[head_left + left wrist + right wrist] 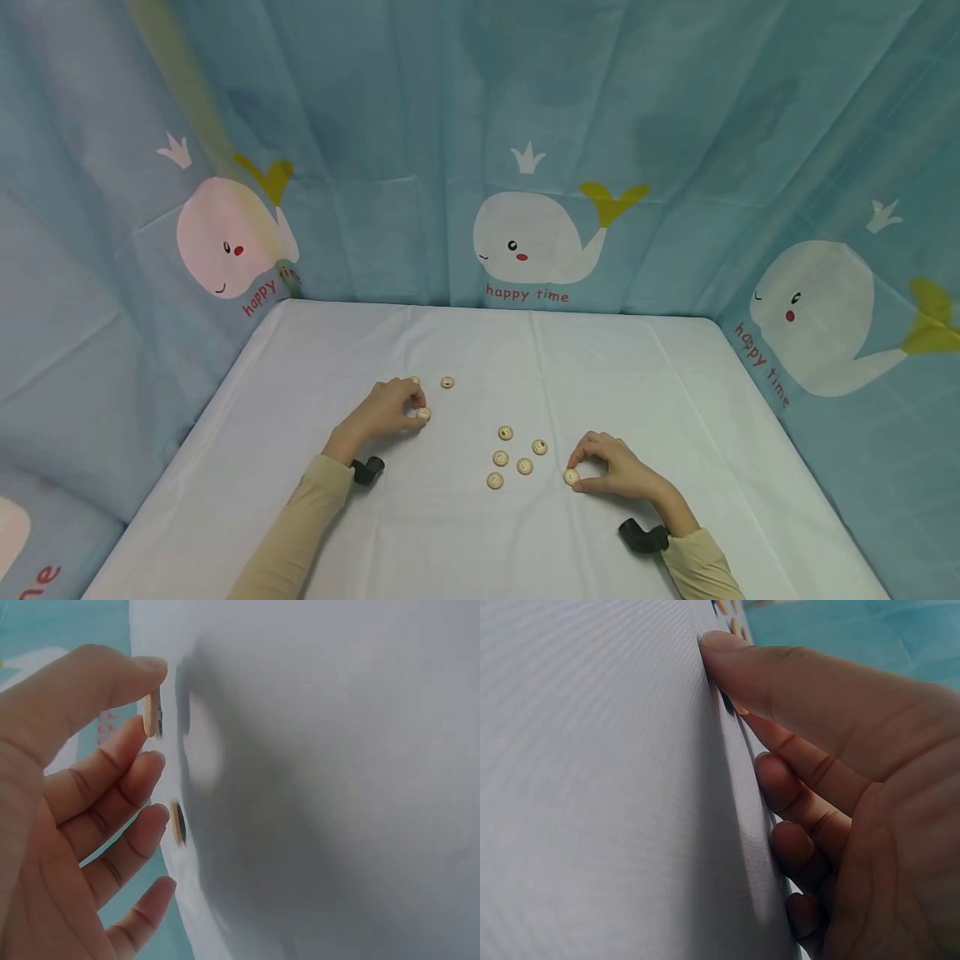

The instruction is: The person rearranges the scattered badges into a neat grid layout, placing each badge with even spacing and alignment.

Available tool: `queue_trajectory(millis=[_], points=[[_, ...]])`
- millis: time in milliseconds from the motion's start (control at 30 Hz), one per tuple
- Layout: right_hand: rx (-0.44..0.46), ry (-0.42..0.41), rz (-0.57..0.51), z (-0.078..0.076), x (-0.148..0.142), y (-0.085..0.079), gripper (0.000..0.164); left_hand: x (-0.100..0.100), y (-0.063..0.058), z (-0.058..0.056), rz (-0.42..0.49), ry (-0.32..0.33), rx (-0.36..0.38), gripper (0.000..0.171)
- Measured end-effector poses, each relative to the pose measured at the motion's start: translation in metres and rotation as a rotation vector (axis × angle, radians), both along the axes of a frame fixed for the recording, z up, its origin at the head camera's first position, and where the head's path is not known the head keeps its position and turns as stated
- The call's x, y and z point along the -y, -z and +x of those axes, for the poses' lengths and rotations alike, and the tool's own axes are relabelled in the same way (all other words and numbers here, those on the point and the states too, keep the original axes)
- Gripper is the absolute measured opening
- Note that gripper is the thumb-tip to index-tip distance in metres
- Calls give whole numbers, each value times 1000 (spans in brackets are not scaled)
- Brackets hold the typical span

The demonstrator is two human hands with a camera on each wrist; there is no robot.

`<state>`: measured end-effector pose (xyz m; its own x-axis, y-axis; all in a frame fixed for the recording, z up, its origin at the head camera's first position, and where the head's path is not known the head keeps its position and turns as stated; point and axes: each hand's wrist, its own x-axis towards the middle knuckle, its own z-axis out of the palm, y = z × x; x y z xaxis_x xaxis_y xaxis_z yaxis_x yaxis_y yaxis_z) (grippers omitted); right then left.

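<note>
Between thumb and index finger, my left hand point(386, 410) pinches a small round wooden disc point(423, 413) by its edges. In the left wrist view that disc point(151, 716) stands on edge to the camera, just off the white cloth. Just beyond the left fingers lie two more discs, one partly covered by the hand and one in plain sight point(447, 382). Lower on the right, my right hand point(621, 468) pinches another wooden disc point(572, 477) at the cloth; in the right wrist view the thumb covers most of this disc point(740, 709). Dark markings show on several discs.
Several similar discs lie loosely grouped between the hands, among them a near one point(495, 481) and a far one point(506, 432). A white cloth point(450, 550) covers the table. Blue curtains point(375, 233) printed with whales hang behind and at both sides.
</note>
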<state>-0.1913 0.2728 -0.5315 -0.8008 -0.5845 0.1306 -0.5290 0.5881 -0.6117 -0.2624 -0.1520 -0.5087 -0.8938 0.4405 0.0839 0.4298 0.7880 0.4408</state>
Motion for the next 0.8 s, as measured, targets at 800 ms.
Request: queue_trajectory(millis=[800], points=[[-13, -3, -4, -1, -2, 5, 24, 60, 4, -26, 28, -152, 33, 19]])
